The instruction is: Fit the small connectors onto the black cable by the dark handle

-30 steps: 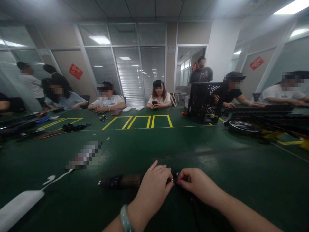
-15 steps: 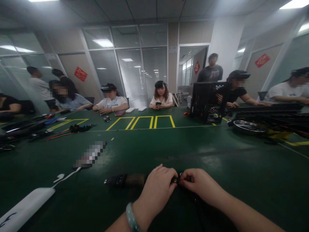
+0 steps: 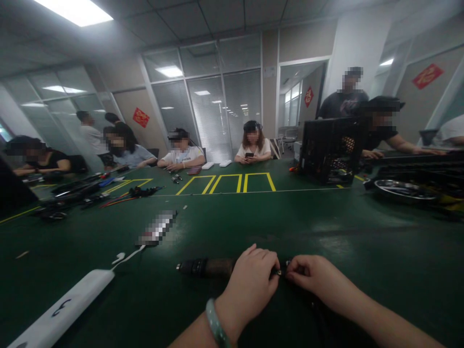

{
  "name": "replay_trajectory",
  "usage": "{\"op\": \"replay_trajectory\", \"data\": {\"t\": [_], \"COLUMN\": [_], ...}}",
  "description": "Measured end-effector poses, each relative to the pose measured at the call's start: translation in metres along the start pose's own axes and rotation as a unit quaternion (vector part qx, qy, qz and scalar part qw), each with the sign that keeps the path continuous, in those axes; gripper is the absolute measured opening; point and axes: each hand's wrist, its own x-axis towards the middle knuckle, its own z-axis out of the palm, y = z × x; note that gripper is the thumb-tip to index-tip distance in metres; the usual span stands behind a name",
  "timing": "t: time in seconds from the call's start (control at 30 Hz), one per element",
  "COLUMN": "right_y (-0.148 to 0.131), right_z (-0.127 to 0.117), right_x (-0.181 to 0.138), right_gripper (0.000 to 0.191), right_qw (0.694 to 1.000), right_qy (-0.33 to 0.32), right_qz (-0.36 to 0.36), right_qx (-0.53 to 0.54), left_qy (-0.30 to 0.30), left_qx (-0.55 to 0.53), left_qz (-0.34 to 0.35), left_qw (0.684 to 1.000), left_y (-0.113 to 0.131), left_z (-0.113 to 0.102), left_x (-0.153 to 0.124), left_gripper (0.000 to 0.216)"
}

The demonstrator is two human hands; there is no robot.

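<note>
A dark cylindrical tool (image 3: 206, 267) lies on the green table (image 3: 253, 222) in front of me, its tip pointing left. My left hand (image 3: 253, 282) is wrapped over its right end, fingers curled. My right hand (image 3: 313, 275) pinches a small metallic part (image 3: 280, 272) at the spot where the two hands meet. A green bracelet (image 3: 216, 326) sits on my left wrist. What lies under my hands is hidden.
A white power strip (image 3: 68, 307) with its cord lies at the lower left. A black crate (image 3: 331, 150) stands at the back right, dark frames and a round dish (image 3: 402, 189) beside it. Cables and tools (image 3: 90, 195) lie at the left. Several people sit around the table.
The camera has swung left, so everything sits further right in view. Both hands stay closed together on the tool's end; the small bright part between them is less exposed.
</note>
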Motion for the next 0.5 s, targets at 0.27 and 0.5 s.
{"op": "replay_trajectory", "data": {"t": [0.27,0.5], "right_y": [0.007,0.0067], "right_z": [0.0021,0.0019], "right_x": [0.0036,0.0021], "right_gripper": [0.015,0.016], "right_qw": [1.0,1.0], "right_qy": [-0.005,-0.003], "right_qz": [0.002,0.001], "right_qx": [-0.012,-0.024], "left_qy": [-0.009,-0.014], "left_qx": [0.003,0.013], "left_qz": [0.002,0.004], "left_qw": [1.0,1.0], "left_y": [0.0006,0.0003], "left_z": [0.0011,0.0019], "left_x": [0.0015,0.0019], "left_gripper": [0.005,0.008]}}
